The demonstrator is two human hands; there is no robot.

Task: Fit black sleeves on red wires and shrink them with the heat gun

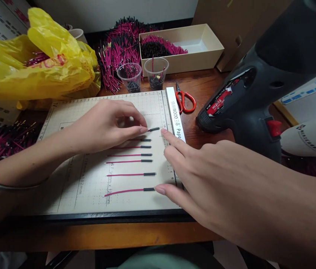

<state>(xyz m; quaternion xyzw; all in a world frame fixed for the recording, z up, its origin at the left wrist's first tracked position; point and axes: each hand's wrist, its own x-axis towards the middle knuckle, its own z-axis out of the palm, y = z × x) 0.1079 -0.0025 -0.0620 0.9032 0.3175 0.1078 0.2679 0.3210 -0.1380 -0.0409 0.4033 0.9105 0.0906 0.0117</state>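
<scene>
My left hand [110, 121] pinches a red wire with a black sleeve [154, 129] at its end, over a cream paper trimmer board [135, 203]. Most of that wire is hidden behind my fingers. Several similar wires lie below it in a column, their black ends pointing right; one red wire [125, 175] is near the bottom of the column. My right hand [191, 168] rests at the board's right side, thumb and index finger apart and nothing seen between them. Its index fingertip is just right of the held wire's end, its thumb tip by the lowest wire's black sleeve [148, 189].
Red-handled scissors [185, 102] lie beyond the board's white edge. Two clear cups [156, 73] and an open box [182, 63] of wires stand behind. A yellow plastic bag [62, 78] sits at left. A dark heat gun [241, 86] looms at right beside a paper cup [309, 134].
</scene>
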